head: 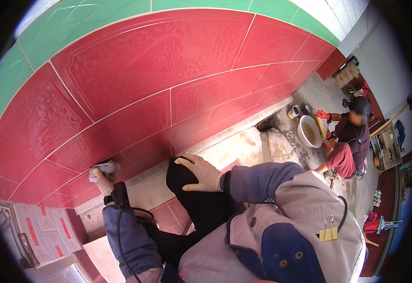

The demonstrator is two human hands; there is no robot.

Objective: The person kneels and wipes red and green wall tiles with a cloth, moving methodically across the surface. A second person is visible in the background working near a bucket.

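My left hand [104,184], in a pale glove, presses a crumpled greyish cloth [109,169] against the lower part of a red tiled wall [138,120]. My right hand [204,173], gloved too, rests with its fingers spread on my bent knee [179,177] in black trousers and holds nothing. A black band with a small device [120,194] and a cable sits at my left wrist. A yellow binder clip [328,232] is fixed to my pale jacket. Green tiles [96,17] run above the red ones.
To the right, another person [354,141] with red gloves sits low beside a white basin [309,131] of murky water. A small container [293,111] stands near it. A pale ledge [206,143] follows the wall's foot. Shelves [386,148] stand farther off. A reddish mat [170,215] lies below me.
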